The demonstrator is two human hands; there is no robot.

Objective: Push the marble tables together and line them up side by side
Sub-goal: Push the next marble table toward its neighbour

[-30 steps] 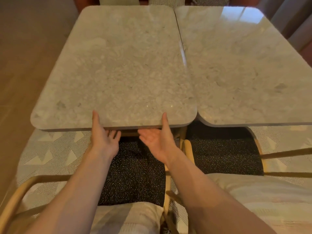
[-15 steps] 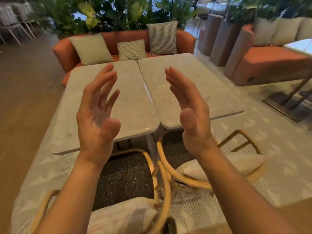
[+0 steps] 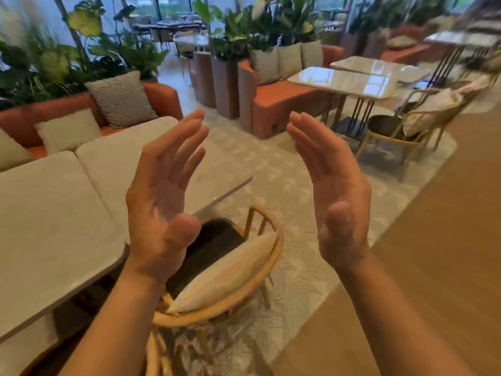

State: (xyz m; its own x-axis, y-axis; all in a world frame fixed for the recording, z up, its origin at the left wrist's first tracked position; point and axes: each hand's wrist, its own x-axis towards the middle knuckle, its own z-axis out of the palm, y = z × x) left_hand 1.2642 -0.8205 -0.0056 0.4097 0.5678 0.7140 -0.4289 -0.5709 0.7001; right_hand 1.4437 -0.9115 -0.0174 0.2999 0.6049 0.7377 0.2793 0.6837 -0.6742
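Two pale marble tables stand side by side at the left, their long edges touching along a thin seam. The near table [image 3: 48, 226] fills the lower left; the far table [image 3: 119, 158] runs behind my left hand. My left hand [image 3: 162, 202] is raised in front of me, palm turned inward, fingers spread, holding nothing. My right hand [image 3: 336, 202] is raised opposite it, palm facing the left hand, also empty. Both hands are in the air, clear of the tables.
A rattan chair [image 3: 230, 302] with a pale cushion stands just under my hands at the far table's end. An orange sofa [image 3: 162, 99] with cushions lies behind the tables. Another pair of marble tables [image 3: 349, 80] and a chair [image 3: 401, 131] stand to the right.
My hands have left the near table's front edge and risen into the air, open. The view has swung up and to the right, so the tables now sit at the left.
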